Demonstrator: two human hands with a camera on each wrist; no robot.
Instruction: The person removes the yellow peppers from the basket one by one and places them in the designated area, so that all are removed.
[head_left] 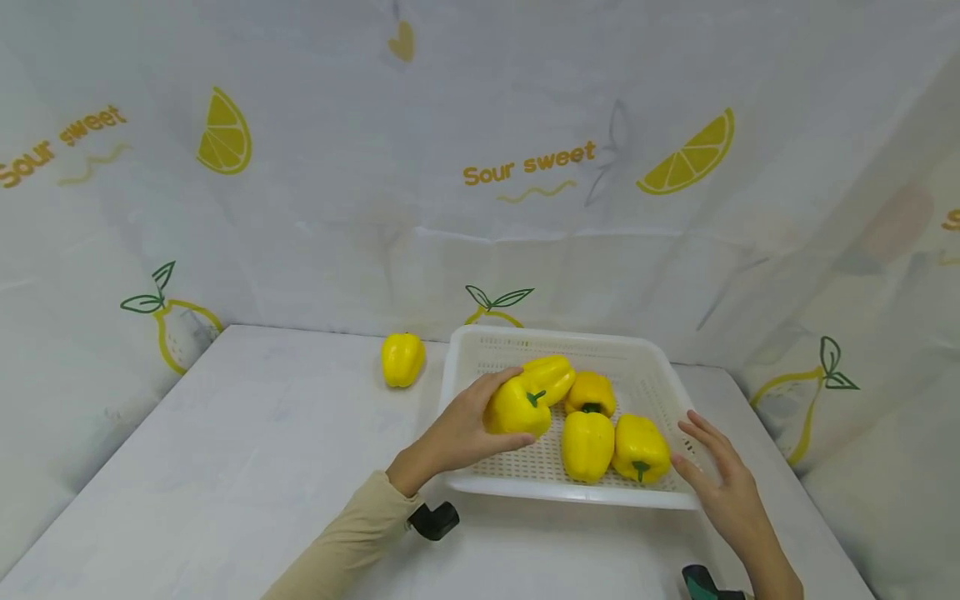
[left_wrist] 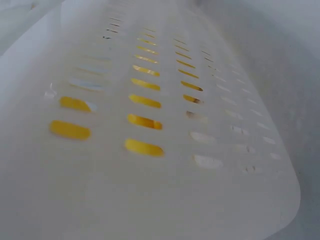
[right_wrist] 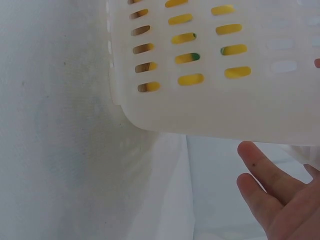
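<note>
Okay, left grip (head_left: 468, 427) has a yellow bell pepper (head_left: 516, 408), thumb on the near side, fingers across the far side, green stem pointing right. It's over the left part of the white slotted basket (head_left: 570, 492); can't tell if it's clear of the basket floor. Long yellow pepper (head_left: 551, 377) sits right behind it, overlapping in the head view.

Right grip (head_left: 726, 487) holds nothing: fingers spread at the basket's right front corner, thumb near the right-hand pepper (head_left: 641, 448), whose stem faces me. Can't tell if I'm touching the rim. Right wrist view has fingers next to the basket edge.

Also in the basket: front-middle pepper (head_left: 587, 447), just left of that one, and a rear pepper (head_left: 591, 392) behind it, stem end toward me. Lone pepper (head_left: 402, 360) stands on the tabletop (head_left: 247, 450), left of the basket, near the back edge. Lemon-print backdrop (head_left: 337, 183) behind everything. Both wrist views show mostly basket wall, with yellow through the slots.
</note>
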